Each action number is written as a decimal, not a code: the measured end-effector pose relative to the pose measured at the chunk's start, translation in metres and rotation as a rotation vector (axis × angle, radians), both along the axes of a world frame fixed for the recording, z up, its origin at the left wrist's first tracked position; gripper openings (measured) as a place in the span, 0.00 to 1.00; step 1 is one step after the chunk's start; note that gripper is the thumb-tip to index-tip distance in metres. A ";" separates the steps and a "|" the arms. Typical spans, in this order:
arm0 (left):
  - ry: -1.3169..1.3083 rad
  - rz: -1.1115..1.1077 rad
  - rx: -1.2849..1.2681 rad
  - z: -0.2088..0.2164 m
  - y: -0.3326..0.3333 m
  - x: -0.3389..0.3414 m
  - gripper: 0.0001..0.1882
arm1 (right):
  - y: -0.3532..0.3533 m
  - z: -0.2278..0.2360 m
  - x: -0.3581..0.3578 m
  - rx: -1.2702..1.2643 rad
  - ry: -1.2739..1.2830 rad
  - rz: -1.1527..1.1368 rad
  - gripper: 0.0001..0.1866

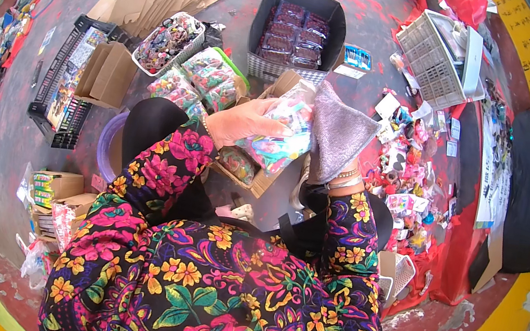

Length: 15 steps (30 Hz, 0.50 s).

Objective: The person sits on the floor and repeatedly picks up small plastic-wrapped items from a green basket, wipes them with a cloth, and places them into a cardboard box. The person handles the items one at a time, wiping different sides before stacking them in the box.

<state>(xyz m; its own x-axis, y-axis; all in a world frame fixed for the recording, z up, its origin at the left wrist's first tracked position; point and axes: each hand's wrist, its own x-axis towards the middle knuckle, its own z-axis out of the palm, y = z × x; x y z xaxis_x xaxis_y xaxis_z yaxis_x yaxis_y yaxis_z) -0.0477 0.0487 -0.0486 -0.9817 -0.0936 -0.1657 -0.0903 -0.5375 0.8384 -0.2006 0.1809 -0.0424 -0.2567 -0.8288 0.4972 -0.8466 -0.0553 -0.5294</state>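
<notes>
My left hand (244,121) is closed on a clear plastic bag (278,136) packed with small multicoloured items, its thumb lying across the front. A grey fuzzy cloth (341,132) is held up against the bag's right side by my right hand (351,170). The cloth covers that hand's fingers; mainly the wrist with bracelets shows. Below the bag stands an open cardboard box (264,184) between my knees, with another clear packet (237,164) in it. More filled bags (213,77) lie in a green-rimmed basket just beyond my left hand.
Ahead is a dark fabric bin (259,26) with packs of dark red items. A white basket (190,50) of small trinkets, a black crate (48,89) and flattened cardboard (159,0) lie left. To the right are a pale crate (427,59) and heaped toys (411,161) on red cloth.
</notes>
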 end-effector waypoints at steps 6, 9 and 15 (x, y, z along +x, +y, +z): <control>0.051 0.051 0.080 -0.005 -0.005 0.007 0.25 | -0.004 0.044 0.005 -0.128 0.066 -0.244 0.14; 0.114 0.124 0.235 -0.004 -0.004 0.009 0.24 | -0.002 0.044 0.005 -0.255 -0.285 -0.189 0.18; 0.174 0.199 0.293 -0.003 0.005 0.001 0.25 | -0.022 0.014 0.017 -0.275 -0.701 -0.029 0.18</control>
<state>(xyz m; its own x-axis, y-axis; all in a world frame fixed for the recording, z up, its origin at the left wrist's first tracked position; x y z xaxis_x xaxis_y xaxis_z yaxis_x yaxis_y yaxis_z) -0.0462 0.0539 -0.0512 -0.9650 -0.2581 -0.0461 0.1697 -0.7489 0.6406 -0.1831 0.1591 -0.0285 -0.6095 -0.6861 0.3972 -0.3191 -0.2463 -0.9151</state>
